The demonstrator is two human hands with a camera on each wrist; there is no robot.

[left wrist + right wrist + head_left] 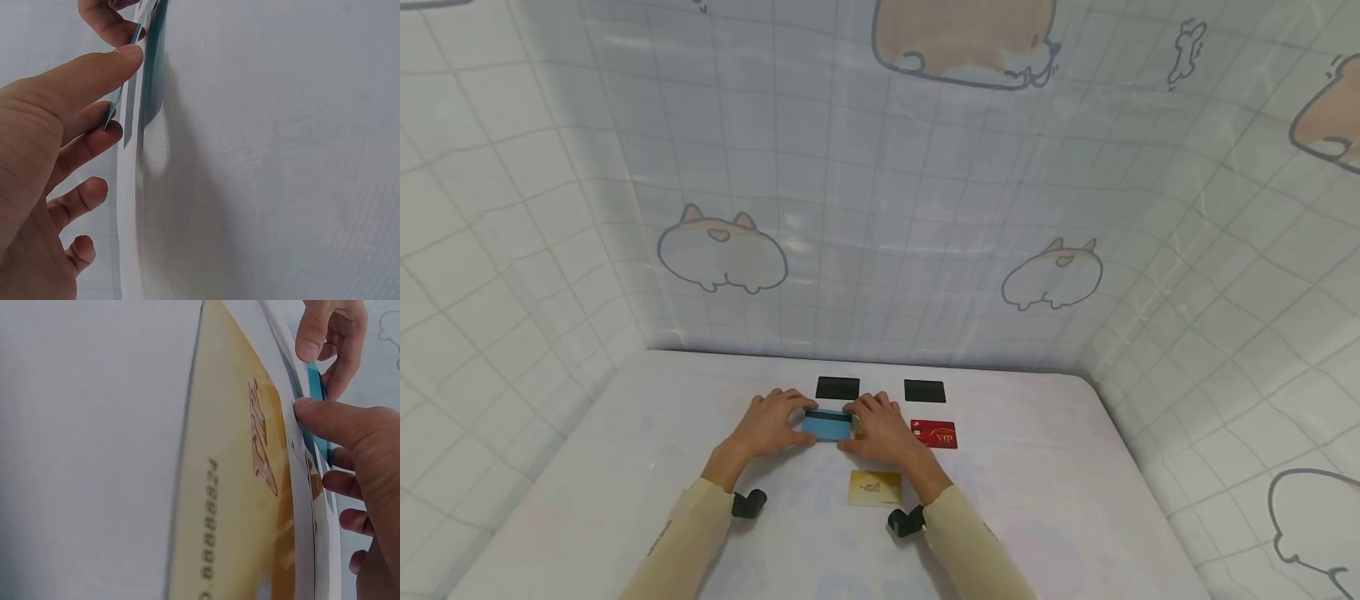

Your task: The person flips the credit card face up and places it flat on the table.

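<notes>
A blue card (827, 426) with a dark stripe along its far edge is held between both hands. My left hand (769, 423) pinches its left end with thumb and fingertips. At the opposite end, my right hand (886, 430) grips it the same way. In the left wrist view the card (116, 103) is tilted just above the tabletop, its reflection and a shadow below. A small gold-brown patch (858, 427) shows under the right hand, mostly hidden by it. Nearest that hand's right side lies a red VIP card (942, 435).
Two black cards (838, 388) lie side by side beyond the hands. A gold card (875, 488) lies nearer, by the right forearm. The white table (1037, 500) meets a patterned curtain (880, 317) at its back edge, with more curtain along both sides.
</notes>
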